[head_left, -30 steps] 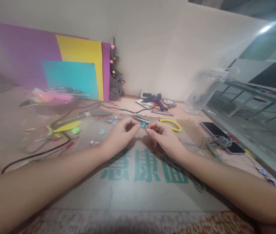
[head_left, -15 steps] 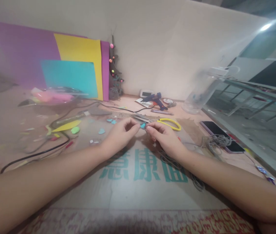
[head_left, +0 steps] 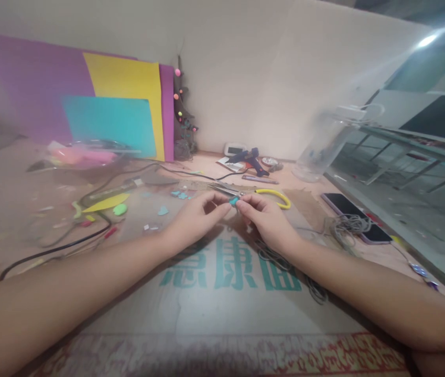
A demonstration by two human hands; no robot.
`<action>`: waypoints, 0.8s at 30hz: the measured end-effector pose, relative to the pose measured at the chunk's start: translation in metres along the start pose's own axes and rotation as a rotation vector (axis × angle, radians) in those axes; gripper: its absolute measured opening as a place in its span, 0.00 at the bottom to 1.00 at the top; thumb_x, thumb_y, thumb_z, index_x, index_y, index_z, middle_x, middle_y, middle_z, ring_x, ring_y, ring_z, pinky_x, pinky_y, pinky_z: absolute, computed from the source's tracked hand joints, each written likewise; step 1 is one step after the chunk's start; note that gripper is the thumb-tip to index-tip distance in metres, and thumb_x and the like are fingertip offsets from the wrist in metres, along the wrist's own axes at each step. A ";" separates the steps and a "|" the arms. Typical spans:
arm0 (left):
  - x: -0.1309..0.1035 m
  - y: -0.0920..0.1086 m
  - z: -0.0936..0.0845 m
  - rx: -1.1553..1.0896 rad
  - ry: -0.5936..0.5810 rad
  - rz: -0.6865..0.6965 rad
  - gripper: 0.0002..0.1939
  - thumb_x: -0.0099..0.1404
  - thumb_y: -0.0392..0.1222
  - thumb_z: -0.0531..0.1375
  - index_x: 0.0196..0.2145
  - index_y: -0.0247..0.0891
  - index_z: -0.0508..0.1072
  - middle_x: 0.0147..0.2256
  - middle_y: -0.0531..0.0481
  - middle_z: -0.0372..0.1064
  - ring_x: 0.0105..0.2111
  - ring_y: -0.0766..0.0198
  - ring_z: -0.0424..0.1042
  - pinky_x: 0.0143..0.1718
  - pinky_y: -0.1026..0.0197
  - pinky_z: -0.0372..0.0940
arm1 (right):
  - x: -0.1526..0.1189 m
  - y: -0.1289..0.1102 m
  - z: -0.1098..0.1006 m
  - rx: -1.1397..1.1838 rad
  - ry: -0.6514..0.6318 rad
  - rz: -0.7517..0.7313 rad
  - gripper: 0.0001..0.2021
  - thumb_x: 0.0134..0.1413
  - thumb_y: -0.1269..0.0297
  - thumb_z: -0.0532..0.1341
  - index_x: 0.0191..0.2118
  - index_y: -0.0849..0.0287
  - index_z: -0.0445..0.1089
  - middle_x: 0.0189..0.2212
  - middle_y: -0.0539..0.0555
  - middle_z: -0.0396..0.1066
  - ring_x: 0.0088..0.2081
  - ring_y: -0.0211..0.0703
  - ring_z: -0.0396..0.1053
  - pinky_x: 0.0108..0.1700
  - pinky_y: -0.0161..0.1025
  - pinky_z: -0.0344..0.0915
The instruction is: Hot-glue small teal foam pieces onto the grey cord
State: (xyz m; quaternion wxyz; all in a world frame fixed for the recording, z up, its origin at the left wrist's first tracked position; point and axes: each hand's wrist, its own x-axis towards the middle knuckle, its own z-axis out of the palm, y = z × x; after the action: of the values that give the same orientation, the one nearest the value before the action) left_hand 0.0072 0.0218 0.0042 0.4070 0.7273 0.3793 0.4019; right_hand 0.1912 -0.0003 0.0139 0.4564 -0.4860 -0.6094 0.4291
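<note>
Between my two hands is a small teal foam piece, pinched at its edges by fingertips from both sides. My left hand is closed on its left end, thumb against index finger. On the other end, my right hand pinches with thumb and fingers. Just behind the hands lie scissors with yellow handles, blades pointing left. Thin grey cord runs loosely under my right hand and wrist. More teal cut-outs rest to the left of my left hand.
A dark blue glue gun lies near the wall, its black cable looping left. At right are a phone with tangled cord and a clear plastic jug. Coloured foam sheets lean at the back left, near scattered scraps.
The fingertips have drawn closer together around the teal piece, and it has shifted slightly right. The whole view has moved a little; the other things stay where they were.
</note>
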 end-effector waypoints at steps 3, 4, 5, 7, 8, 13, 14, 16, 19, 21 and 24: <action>0.000 -0.002 0.002 0.003 -0.008 -0.032 0.10 0.63 0.46 0.60 0.36 0.37 0.71 0.33 0.51 0.70 0.32 0.64 0.67 0.34 0.62 0.61 | -0.001 -0.001 0.000 -0.010 -0.015 0.002 0.14 0.53 0.52 0.64 0.31 0.58 0.69 0.18 0.43 0.59 0.21 0.33 0.54 0.24 0.34 0.52; 0.000 -0.003 0.003 0.009 -0.005 -0.030 0.09 0.63 0.46 0.60 0.36 0.37 0.71 0.33 0.52 0.69 0.32 0.64 0.67 0.33 0.62 0.61 | -0.001 -0.002 0.000 -0.012 -0.020 0.006 0.14 0.53 0.52 0.65 0.31 0.58 0.69 0.19 0.43 0.59 0.21 0.33 0.55 0.24 0.34 0.52; 0.000 -0.003 0.003 0.015 -0.003 -0.025 0.09 0.63 0.45 0.60 0.35 0.37 0.70 0.32 0.52 0.69 0.31 0.64 0.67 0.33 0.62 0.61 | -0.001 -0.002 0.000 -0.015 -0.021 0.012 0.14 0.52 0.52 0.65 0.31 0.58 0.69 0.19 0.43 0.59 0.21 0.33 0.55 0.24 0.34 0.52; 0.000 -0.003 0.004 0.022 -0.003 -0.020 0.08 0.63 0.45 0.60 0.35 0.37 0.70 0.32 0.53 0.68 0.31 0.65 0.66 0.34 0.62 0.61 | -0.001 -0.001 0.000 -0.021 -0.012 0.018 0.14 0.52 0.51 0.65 0.31 0.58 0.69 0.19 0.44 0.60 0.21 0.33 0.55 0.24 0.34 0.52; -0.001 -0.003 0.004 0.024 -0.002 -0.020 0.08 0.63 0.44 0.60 0.34 0.37 0.69 0.32 0.53 0.68 0.31 0.65 0.66 0.33 0.62 0.61 | -0.001 -0.001 0.000 -0.023 -0.009 0.019 0.14 0.52 0.51 0.65 0.31 0.58 0.69 0.19 0.44 0.60 0.21 0.33 0.55 0.23 0.34 0.52; -0.001 -0.002 0.003 0.041 -0.003 -0.016 0.07 0.63 0.44 0.59 0.33 0.37 0.69 0.31 0.53 0.68 0.30 0.65 0.66 0.32 0.62 0.60 | 0.000 0.000 0.001 -0.021 -0.029 0.022 0.15 0.51 0.50 0.66 0.31 0.57 0.68 0.20 0.44 0.61 0.21 0.33 0.56 0.23 0.34 0.53; -0.001 -0.002 0.003 0.045 -0.004 -0.014 0.07 0.63 0.43 0.59 0.33 0.37 0.69 0.31 0.53 0.68 0.30 0.65 0.66 0.32 0.63 0.60 | -0.001 0.000 0.001 -0.019 -0.032 0.022 0.16 0.51 0.49 0.66 0.31 0.57 0.68 0.20 0.44 0.61 0.21 0.33 0.56 0.23 0.34 0.53; -0.001 -0.001 0.003 0.039 0.001 -0.010 0.06 0.63 0.43 0.59 0.32 0.37 0.69 0.30 0.53 0.68 0.30 0.66 0.66 0.32 0.63 0.60 | -0.001 0.000 0.001 -0.008 -0.040 0.017 0.16 0.52 0.48 0.66 0.31 0.57 0.68 0.20 0.44 0.61 0.21 0.33 0.56 0.24 0.34 0.54; 0.000 -0.002 0.003 0.008 0.012 -0.011 0.07 0.63 0.43 0.59 0.31 0.37 0.68 0.30 0.53 0.68 0.30 0.66 0.66 0.32 0.63 0.60 | -0.001 0.002 0.001 0.036 -0.062 -0.011 0.19 0.55 0.45 0.63 0.30 0.58 0.68 0.20 0.45 0.60 0.22 0.33 0.56 0.25 0.34 0.55; 0.001 -0.002 0.003 0.010 0.030 -0.015 0.07 0.63 0.43 0.59 0.31 0.37 0.68 0.29 0.54 0.68 0.30 0.65 0.66 0.32 0.63 0.60 | -0.001 0.005 0.001 0.062 -0.093 -0.011 0.19 0.54 0.45 0.64 0.32 0.59 0.69 0.22 0.45 0.62 0.22 0.33 0.57 0.26 0.34 0.55; 0.001 -0.003 0.002 0.026 0.039 -0.021 0.07 0.62 0.43 0.59 0.30 0.37 0.68 0.29 0.54 0.67 0.30 0.65 0.66 0.33 0.63 0.60 | 0.000 0.007 0.001 0.072 -0.105 0.010 0.19 0.52 0.47 0.66 0.37 0.59 0.71 0.23 0.45 0.62 0.22 0.32 0.56 0.25 0.34 0.54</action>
State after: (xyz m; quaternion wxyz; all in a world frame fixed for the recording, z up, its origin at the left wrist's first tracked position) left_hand 0.0091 0.0236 0.0008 0.3943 0.7203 0.4002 0.4068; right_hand 0.1922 0.0009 0.0067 0.4389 -0.4489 -0.6144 0.4779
